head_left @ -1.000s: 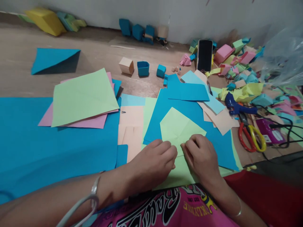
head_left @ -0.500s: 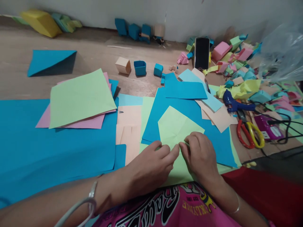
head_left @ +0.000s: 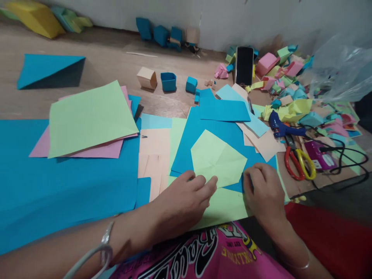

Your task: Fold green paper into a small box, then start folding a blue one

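A light green sheet folded to a five-sided shape (head_left: 219, 157) lies on blue paper. My left hand (head_left: 186, 197) is closed at its lower left edge, with the index finger reaching onto the paper and the thumb mostly hidden. Right of that shape, my right hand (head_left: 266, 193) rests over the blue paper with curled fingers and the thumb drawn towards them. A dark gap shows between thumb and fingers; whether anything is in there I cannot make out. Another light green sheet (head_left: 226, 205) lies below, between my hands and the pink shirt.
Green and pink sheets (head_left: 90, 120) lie on large blue paper (head_left: 72, 186) at the left. Scissors (head_left: 300, 162), a blue glue gun (head_left: 280, 126) and a corded purple box (head_left: 319, 155) are at the right. A phone (head_left: 244, 66) stands before piled paper pieces. Small paper boxes (head_left: 168, 82) stand behind.
My right hand has moved right, off the edge of the folded green sheet. My left hand stays at that sheet's lower edge. The view has shifted slightly.
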Action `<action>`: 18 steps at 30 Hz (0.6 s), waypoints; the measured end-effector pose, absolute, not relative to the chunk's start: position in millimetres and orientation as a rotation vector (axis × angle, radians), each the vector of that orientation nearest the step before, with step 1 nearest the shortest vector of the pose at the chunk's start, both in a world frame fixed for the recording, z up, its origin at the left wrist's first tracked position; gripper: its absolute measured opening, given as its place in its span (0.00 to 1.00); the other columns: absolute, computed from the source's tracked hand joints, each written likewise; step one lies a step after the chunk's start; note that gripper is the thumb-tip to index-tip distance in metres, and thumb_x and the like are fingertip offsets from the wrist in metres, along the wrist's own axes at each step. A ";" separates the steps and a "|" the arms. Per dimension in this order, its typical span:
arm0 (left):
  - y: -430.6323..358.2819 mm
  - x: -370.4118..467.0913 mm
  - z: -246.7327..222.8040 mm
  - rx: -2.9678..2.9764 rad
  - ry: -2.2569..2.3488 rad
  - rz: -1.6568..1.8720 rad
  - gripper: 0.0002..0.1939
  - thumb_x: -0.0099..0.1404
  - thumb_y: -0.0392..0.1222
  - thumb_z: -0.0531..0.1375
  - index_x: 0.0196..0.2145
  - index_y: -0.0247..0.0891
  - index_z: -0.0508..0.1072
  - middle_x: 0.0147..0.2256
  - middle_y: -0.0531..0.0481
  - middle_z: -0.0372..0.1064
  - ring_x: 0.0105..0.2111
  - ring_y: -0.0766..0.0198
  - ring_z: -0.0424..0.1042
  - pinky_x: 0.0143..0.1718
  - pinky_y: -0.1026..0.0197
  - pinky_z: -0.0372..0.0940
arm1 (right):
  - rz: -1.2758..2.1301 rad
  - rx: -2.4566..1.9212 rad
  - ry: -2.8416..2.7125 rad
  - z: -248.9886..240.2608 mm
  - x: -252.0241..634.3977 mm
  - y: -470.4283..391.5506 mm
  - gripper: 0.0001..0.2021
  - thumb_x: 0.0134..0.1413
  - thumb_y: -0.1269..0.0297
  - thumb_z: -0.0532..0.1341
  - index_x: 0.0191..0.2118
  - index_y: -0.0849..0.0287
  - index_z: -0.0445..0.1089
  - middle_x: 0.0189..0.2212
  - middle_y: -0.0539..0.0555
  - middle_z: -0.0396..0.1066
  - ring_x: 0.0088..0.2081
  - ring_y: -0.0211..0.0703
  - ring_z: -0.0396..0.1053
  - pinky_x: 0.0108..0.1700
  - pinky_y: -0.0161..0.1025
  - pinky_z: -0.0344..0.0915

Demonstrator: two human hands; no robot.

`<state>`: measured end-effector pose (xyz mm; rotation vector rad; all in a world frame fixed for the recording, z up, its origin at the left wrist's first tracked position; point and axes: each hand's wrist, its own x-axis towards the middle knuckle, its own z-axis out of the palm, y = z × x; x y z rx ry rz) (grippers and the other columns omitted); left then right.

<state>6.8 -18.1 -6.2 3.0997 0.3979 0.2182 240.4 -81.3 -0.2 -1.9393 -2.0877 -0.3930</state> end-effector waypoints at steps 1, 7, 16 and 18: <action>-17.5 6.7 -6.1 3.097 0.397 0.226 0.15 0.72 0.38 0.49 0.48 0.37 0.73 0.60 0.47 0.59 0.39 0.59 0.62 0.38 0.52 0.53 | -0.370 -1.906 -2.081 1.5 237.9 -83.6 0.06 0.59 0.74 0.55 0.36 0.61 0.69 0.34 0.58 0.64 0.37 0.47 0.62 0.33 0.41 0.56; -17.7 5.6 -7.0 3.079 0.405 0.231 0.16 0.72 0.39 0.49 0.53 0.37 0.70 0.60 0.48 0.59 0.39 0.59 0.62 0.39 0.53 0.53 | -0.255 -1.718 -2.280 -1.0 226.9 -100.3 0.15 0.60 0.74 0.55 0.50 0.57 0.71 0.31 0.56 0.64 0.33 0.44 0.59 0.34 0.41 0.54; -12.6 5.8 -1.9 3.058 0.387 0.339 0.16 0.72 0.38 0.50 0.54 0.35 0.68 0.58 0.47 0.64 0.38 0.60 0.64 0.38 0.54 0.53 | -0.270 -1.634 -2.213 2.5 232.8 -109.6 0.14 0.58 0.77 0.55 0.48 0.64 0.70 0.40 0.62 0.69 0.42 0.50 0.65 0.41 0.47 0.63; -11.0 6.2 -1.1 3.030 0.404 0.357 0.15 0.72 0.40 0.51 0.53 0.36 0.68 0.57 0.47 0.65 0.38 0.60 0.65 0.39 0.54 0.54 | -0.211 -1.539 -2.256 -3.2 224.1 -107.7 0.15 0.59 0.77 0.56 0.51 0.64 0.68 0.42 0.62 0.70 0.46 0.50 0.65 0.45 0.47 0.64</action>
